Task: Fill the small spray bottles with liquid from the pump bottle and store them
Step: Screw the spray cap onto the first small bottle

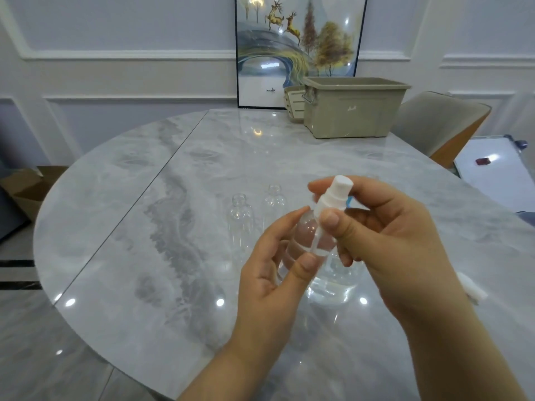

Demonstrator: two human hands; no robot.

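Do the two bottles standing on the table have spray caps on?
No: both standing bottles show open necks; the only white spray cap in view is on the bottle in the hands.

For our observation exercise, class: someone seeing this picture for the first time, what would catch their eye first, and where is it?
First, the two hands in the middle foreground: the left hand holds a small clear spray bottle while the right hand grips its white spray cap. Just behind them, two uncapped clear bottles stand on the marble table. At the table's far edge sits a beige storage bin, before a framed deer painting.
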